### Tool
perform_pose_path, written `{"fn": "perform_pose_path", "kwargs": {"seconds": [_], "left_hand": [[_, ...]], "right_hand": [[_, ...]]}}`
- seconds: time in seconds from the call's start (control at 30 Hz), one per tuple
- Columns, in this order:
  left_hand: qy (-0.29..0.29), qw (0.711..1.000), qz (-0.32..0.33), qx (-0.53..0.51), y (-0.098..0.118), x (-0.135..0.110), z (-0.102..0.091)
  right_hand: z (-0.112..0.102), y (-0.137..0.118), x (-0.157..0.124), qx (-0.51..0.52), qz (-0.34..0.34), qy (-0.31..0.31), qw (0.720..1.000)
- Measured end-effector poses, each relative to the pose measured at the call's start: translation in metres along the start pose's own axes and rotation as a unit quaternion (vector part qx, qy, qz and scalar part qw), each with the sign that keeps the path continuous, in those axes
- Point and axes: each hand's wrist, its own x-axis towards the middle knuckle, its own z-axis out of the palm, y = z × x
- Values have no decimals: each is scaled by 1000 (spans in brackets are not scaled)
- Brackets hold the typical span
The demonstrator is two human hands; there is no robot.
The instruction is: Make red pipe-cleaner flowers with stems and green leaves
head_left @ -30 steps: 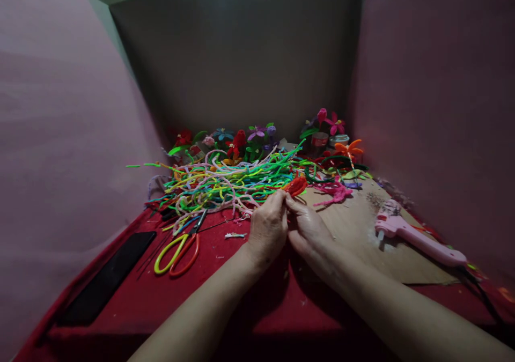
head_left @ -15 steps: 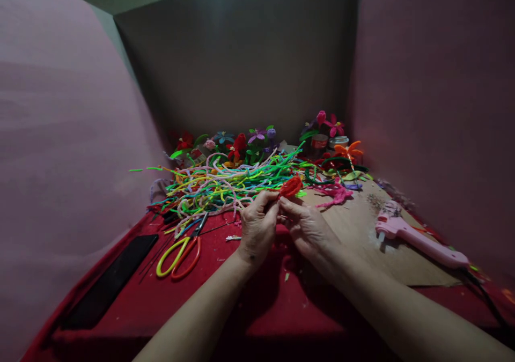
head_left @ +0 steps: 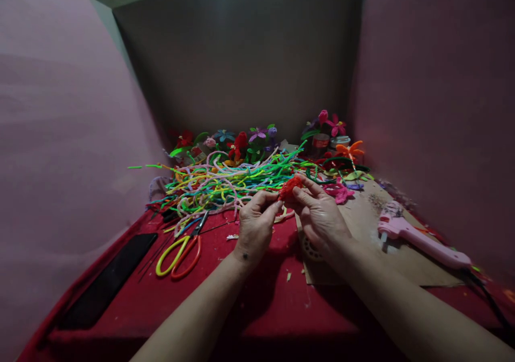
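A small red fuzzy pipe-cleaner piece [head_left: 288,189], looped like a petal, is held between my two hands above the front of the table. My left hand [head_left: 257,220] pinches its lower left end between thumb and fingers. At its right side, my right hand [head_left: 319,214] grips it with thumb and forefinger, covering part of it. Just beyond lies a tangled heap of coloured pipe cleaners [head_left: 225,182]. Scissors [head_left: 181,252] with one yellow and one red handle rest left of my left hand.
A pink glue gun [head_left: 422,241] lies on a cardboard sheet [head_left: 358,228] at the right, its cord trailing off. A black flat object [head_left: 110,279] is at the left on the red cloth [head_left: 265,308]. Pipe-cleaner flowers [head_left: 239,145] and jars [head_left: 321,142] stand behind.
My right hand has shifted up and right along the red piece, its fingers now over the upper end. My left hand keeps its pinch. A round holed object shows beneath my right hand.
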Motion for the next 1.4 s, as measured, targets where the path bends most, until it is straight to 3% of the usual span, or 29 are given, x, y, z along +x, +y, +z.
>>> {"fn": "perform_pose_path", "kwargs": {"seconds": [0.2,0.4,0.67,0.93,1.13,1.4], "left_hand": [[-12,999,13,29,0,1,-2],[-37,985,100,135,-8,0,-5],[-31,911,272,310,-6,-3,-10],[-28,833,371,411,-9,0,-12],[-26,793,368,484,-15,-1,-13],[-36,740,366,564,-15,0,-14]], "right_hand": [[-1,-1,2,-26,0,-6,1000],[0,-2,3,-50,-3,-13,999],[0,-4,3,-50,17,-6,999],[-1,-1,1,-41,39,-15,998],[0,-3,0,-37,49,16,998],[-2,-1,-2,-48,46,-12,998]]}}
